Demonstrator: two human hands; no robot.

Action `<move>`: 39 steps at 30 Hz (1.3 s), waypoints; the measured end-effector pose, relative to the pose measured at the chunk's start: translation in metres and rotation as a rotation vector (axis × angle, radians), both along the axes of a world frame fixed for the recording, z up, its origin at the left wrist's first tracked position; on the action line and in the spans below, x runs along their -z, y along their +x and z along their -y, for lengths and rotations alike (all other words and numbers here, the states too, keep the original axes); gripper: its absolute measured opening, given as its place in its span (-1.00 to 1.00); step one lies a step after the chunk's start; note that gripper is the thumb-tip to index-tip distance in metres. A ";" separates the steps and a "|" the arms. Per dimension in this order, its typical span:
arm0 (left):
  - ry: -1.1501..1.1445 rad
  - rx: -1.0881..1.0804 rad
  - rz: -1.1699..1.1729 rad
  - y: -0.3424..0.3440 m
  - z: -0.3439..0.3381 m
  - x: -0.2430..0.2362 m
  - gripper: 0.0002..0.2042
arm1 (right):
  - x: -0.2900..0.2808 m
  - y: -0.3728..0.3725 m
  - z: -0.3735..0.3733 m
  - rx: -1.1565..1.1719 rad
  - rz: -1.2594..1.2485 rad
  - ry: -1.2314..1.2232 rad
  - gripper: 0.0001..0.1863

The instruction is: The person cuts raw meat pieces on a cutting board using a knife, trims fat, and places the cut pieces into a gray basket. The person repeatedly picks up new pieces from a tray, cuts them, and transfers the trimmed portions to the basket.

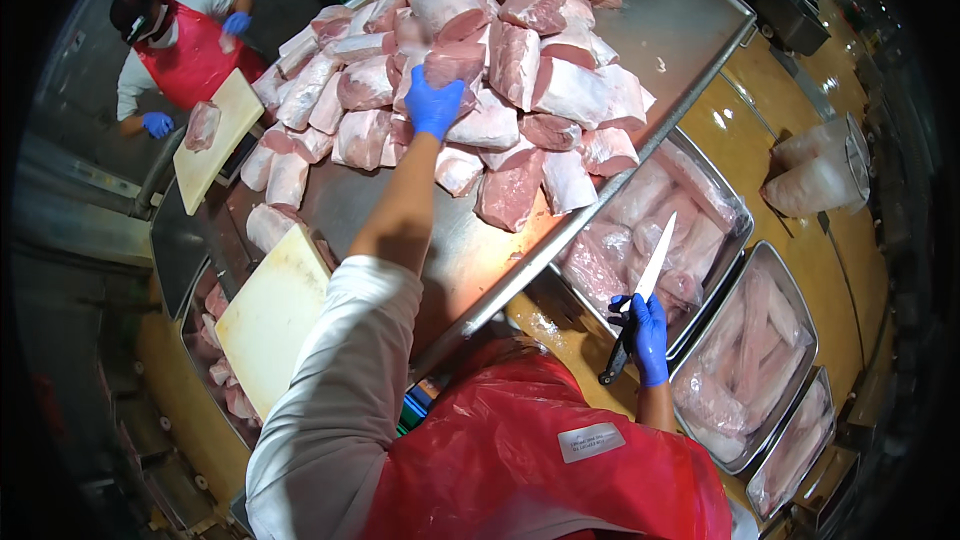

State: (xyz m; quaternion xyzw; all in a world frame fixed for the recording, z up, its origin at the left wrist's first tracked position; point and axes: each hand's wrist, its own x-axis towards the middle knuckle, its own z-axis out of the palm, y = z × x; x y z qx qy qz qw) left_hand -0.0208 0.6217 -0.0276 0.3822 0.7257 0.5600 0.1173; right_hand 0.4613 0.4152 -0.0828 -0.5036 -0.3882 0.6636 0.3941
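My left hand (436, 103), in a blue glove, reaches far over the steel table onto a high pile of pork loin pieces (487, 119). Its fingers grip a pink piece of pork (457, 62) near the middle of the heap; that piece looks slightly blurred. My right hand (648, 340), also gloved in blue, is low by the table's right edge. It is closed around the black handle of a knife (655, 258), whose pale blade points up and away from me.
A white cutting board (272, 315) lies at the table's near left. Across from it, a co-worker (195, 55) in a red apron stands at another board (222, 143). Lined tubs of meat (745, 360) stand at right. A bin of trimmings (232, 395) sits beneath the near board.
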 end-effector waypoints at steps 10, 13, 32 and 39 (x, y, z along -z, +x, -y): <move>0.520 0.310 1.099 -0.018 0.236 -0.029 -0.45 | -0.009 -0.082 -0.058 -0.336 0.017 0.075 -0.70; 0.458 0.079 0.657 -0.041 0.331 -0.082 -0.41 | -0.006 -0.115 -0.069 -0.447 0.013 0.091 -0.72; -0.092 -0.844 -0.237 0.058 0.646 -0.016 -0.35 | -0.114 -0.386 0.077 -1.305 0.061 0.497 -0.67; -0.082 -0.914 -0.117 0.055 0.544 -0.043 -0.17 | -0.106 -0.523 0.124 -1.531 -0.163 0.409 -0.63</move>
